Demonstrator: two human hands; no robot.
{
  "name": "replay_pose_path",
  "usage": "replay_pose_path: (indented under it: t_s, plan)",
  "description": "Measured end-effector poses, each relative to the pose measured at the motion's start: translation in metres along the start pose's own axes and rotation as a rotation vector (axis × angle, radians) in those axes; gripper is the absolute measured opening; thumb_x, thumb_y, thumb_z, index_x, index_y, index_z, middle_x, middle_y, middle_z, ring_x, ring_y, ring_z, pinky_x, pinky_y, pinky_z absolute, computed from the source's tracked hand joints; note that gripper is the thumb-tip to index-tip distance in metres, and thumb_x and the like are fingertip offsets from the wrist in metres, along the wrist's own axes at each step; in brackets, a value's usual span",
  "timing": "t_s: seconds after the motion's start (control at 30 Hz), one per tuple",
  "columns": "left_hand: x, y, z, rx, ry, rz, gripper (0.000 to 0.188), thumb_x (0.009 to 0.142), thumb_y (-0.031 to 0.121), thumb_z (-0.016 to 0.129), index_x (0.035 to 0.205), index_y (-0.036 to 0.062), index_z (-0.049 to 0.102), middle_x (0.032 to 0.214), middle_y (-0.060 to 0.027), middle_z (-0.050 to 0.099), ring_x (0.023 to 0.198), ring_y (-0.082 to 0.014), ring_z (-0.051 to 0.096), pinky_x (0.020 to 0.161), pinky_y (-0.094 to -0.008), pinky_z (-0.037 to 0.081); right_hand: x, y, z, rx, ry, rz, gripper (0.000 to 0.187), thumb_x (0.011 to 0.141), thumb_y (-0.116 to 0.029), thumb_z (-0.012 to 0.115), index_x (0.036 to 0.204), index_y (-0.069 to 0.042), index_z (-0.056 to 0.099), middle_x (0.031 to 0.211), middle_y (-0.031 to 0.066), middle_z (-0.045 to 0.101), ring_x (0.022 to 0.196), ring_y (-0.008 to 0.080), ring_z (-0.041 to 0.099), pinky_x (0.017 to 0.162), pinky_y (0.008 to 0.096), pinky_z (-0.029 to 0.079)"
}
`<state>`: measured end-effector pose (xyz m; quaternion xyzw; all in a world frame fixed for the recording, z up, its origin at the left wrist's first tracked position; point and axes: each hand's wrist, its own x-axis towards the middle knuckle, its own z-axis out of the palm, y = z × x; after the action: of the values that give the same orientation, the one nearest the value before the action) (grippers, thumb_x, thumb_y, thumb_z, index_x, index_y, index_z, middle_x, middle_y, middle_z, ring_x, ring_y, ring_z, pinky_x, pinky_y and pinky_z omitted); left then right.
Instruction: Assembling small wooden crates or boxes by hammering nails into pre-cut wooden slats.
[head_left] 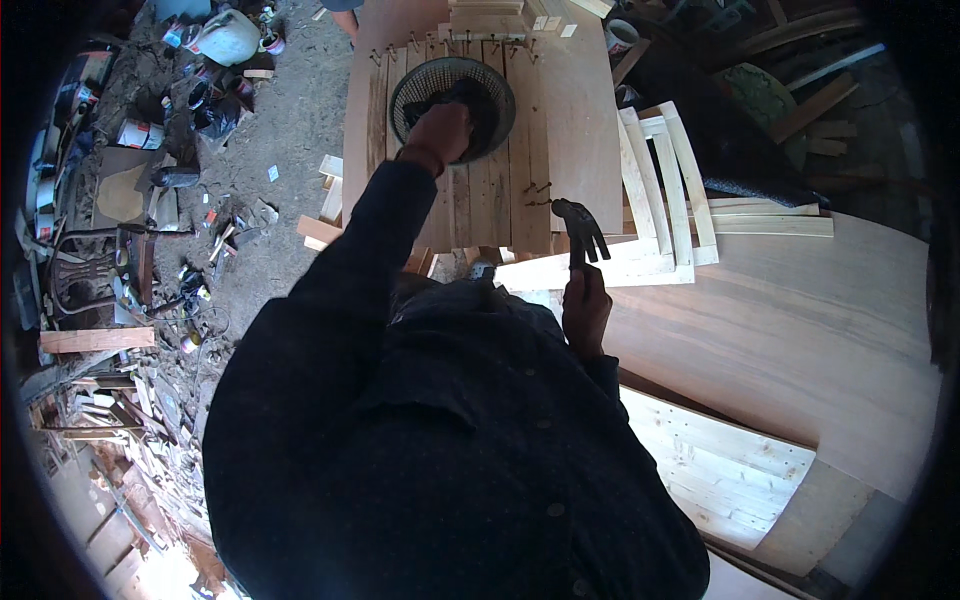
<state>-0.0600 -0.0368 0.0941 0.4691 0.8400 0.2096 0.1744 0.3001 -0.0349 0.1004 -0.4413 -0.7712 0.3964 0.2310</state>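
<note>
My left hand [440, 132] reaches down into a round mesh basket [399, 84] standing on a panel of pale wooden boards [530, 130]. Its fingers curl downward at a dark mass [484, 108], perhaps a black bag; what they hold is hidden. To the right, my right hand [587, 314] is closed around the handle of a claw hammer [580, 228], head up, beside the panel's near right corner. Several nails [540, 192] stick up close to the hammer head. More nails [415, 42] stand in a row along the panel's far end.
Under the panel lies a plywood sheet [585, 120]. Slatted wooden frames [668, 190] and a large plywood sheet [780, 310] are on the right. Stacked strips [487, 15] sit at the far end. Debris and paint tins [140, 134] litter the left floor. Another person's arm [345, 15] shows far off.
</note>
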Motion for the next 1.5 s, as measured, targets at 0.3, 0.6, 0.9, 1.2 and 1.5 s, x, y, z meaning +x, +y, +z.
replay_pose_path:
  t_s: [0.3,0.6,0.9,1.2,1.5]
  plan:
    - [0.041,-0.028,0.034,0.224,-0.205,0.042,0.028,0.071,0.016,0.069,0.094,0.0,0.064,0.101,-0.0238,0.065,0.095,-0.0389,0.063,0.083,-0.0459,0.052,-0.003,0.001,-0.002,0.068,0.075,0.107,0.023,0.098,-0.022,0.047,0.097,-0.001,0.057,0.056,0.0043,0.052,0.049,0.0115,0.051,0.045,0.0285,0.04]
    - [0.033,-0.002,-0.041,0.352,-0.125,0.112,0.023,0.084,0.018,0.061,0.098,-0.0003,0.057,0.098,-0.0216,0.063,0.095,-0.0386,0.062,0.084,-0.0433,0.05,-0.005,0.012,-0.004,0.127,0.159,0.179,0.025,0.098,-0.023,0.047,0.095,-0.001,0.058,0.057,0.0015,0.049,0.048,0.008,0.046,0.044,0.0263,0.037]
    - [-0.079,0.06,-0.038,-0.69,-0.042,0.375,0.012,0.09,0.005,0.056,0.1,0.0026,0.052,0.096,-0.0129,0.067,0.094,-0.0208,0.067,0.081,-0.0329,0.054,-0.002,0.011,-0.006,0.163,0.121,0.219,0.022,0.097,-0.021,0.048,0.095,-0.001,0.058,0.058,0.0074,0.054,0.05,0.0155,0.054,0.046,0.0326,0.041]
    - [-0.101,0.028,0.078,-0.588,0.278,0.241,0.019,0.09,0.005,0.058,0.108,0.0045,0.052,0.101,-0.0132,0.068,0.095,-0.0269,0.067,0.077,-0.0327,0.056,-0.002,0.021,0.003,0.113,0.085,0.194,0.022,0.096,-0.022,0.05,0.097,-0.001,0.058,0.062,0.0108,0.057,0.053,0.019,0.057,0.049,0.0345,0.044]
    - [-0.085,0.014,0.099,-0.389,0.296,0.229,0.019,0.091,0.008,0.056,0.108,0.0072,0.049,0.101,-0.0169,0.067,0.091,-0.0339,0.066,0.073,-0.0384,0.056,-0.003,0.015,-0.001,0.1,0.051,0.217,0.021,0.096,-0.021,0.05,0.096,-0.001,0.058,0.065,0.0132,0.059,0.054,0.0207,0.058,0.05,0.0354,0.045]
